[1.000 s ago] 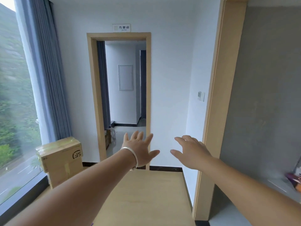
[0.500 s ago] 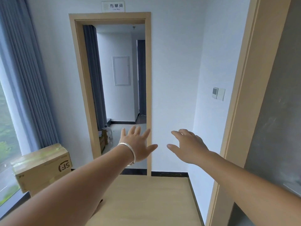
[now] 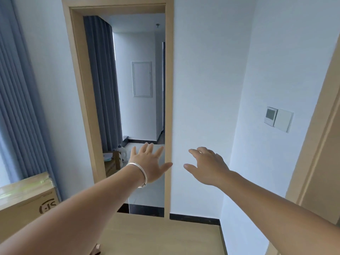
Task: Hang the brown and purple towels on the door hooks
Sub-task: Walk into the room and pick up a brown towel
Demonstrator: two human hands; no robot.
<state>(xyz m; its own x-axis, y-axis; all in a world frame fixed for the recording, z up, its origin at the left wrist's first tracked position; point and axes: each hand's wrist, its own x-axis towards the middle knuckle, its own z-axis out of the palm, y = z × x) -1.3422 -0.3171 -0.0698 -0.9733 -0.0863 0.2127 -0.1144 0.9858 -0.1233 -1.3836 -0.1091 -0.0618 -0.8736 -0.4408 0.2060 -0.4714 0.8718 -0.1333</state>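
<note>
Moved: I've come closer to the doorway (image 3: 139, 107).
Left hand (image 3: 149, 162): spread, before doorway.
Right hand (image 3: 207, 166): loosely spread, right of doorway.

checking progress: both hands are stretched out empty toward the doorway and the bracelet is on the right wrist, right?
Not quite. The head view shows the bracelet on the left wrist. The left hand and right hand are indeed stretched out empty toward the doorway.

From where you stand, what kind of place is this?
Probably a corridor or small room in a hotel or flat. An open doorway leads to another room, long grey curtains hang at the left, and a wall switch panel sits at the right. Both hands are empty.
</note>
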